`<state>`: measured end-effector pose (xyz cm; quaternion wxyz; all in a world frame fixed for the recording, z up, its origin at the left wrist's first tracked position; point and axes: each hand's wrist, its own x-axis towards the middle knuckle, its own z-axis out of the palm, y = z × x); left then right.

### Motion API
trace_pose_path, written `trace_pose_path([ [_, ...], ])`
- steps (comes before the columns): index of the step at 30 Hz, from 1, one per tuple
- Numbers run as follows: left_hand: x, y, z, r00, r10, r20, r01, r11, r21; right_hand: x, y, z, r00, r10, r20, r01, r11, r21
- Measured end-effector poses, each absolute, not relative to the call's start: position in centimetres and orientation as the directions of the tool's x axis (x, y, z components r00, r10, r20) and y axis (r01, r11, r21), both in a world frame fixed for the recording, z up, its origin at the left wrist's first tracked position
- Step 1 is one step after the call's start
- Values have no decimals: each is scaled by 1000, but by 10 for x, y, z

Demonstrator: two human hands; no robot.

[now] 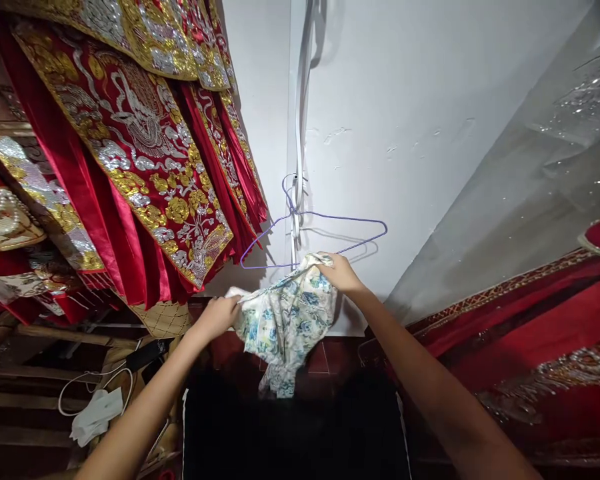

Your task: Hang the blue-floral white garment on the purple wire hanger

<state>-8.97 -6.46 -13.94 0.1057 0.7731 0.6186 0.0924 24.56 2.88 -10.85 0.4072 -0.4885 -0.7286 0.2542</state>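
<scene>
Holding a floral cloth (286, 320) up between them, both hands are raised toward the white wall (405, 133). The left hand (219, 315) has its fingers closed on the cloth's left edge, and the right hand (341, 272) has its fingers pinched on the cloth's upper right corner. The cloth, white with blue and yellow flowers, hangs bunched and sags down in the middle, just below a purple wire hanger (313, 233). The hanger hangs on the wall from a white strap (300, 100), and the right hand is just beside its lower bar. On the left hang red garments with gold and silver embroidery (140, 147). On the right lies more red embroidered fabric (530, 333) under a clear plastic sheet (555, 167). Near the lower left, a white cord (87, 387) and a crumpled white rag (97, 413) rest on wooden shelving (25, 400).
</scene>
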Motion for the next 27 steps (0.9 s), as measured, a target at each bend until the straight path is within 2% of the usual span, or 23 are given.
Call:
trace_pose_path([
  [2, -100, -53, -128, 179, 975, 134, 930, -212, 299, 251, 22, -103, -218, 913, 346, 469, 409, -783],
  [6, -92, -24, -93, 161, 897, 412, 814, -357, 459, 245, 10, -89, -242, 915, 324, 423, 400, -813],
  [10, -68, 1, -63, 234, 803, 548, 658, -546, 519, 236, -2, -87, -328, 904, 273, 410, 397, -821],
  [12, -62, 10, -54, 265, 778, 570, 634, -586, 505, 242, -6, -86, -343, 878, 333, 395, 457, -797],
  [13, -60, 14, -51, 278, 776, 567, 639, -590, 494, 249, -7, -84, -292, 875, 387, 403, 479, -779],
  [17, -63, 20, -43, 336, 768, 545, 675, -600, 429, 291, 2, -71, 112, 817, 566, 507, 443, -740],
  [19, -66, 20, -39, 358, 751, 555, 692, -612, 382, 315, 10, -58, 149, 801, 579, 551, 419, -721],
  [21, -68, 19, -34, 318, 742, 590, 723, -593, 354, 335, 14, -41, 57, 852, 520, 556, 405, -725],
  [24, -76, 19, -31, 164, 780, 604, 767, -486, 420, 357, 13, -14, -210, 948, 238, 494, 313, -811],
  [26, -79, 19, -30, 94, 822, 562, 767, -420, 486, 359, 9, -2, -349, 935, 65, 407, 214, -888],
  [27, -79, 19, -30, 90, 832, 547, 761, -411, 501, 355, 6, -1, -373, 927, 39, 343, 177, -922],
])
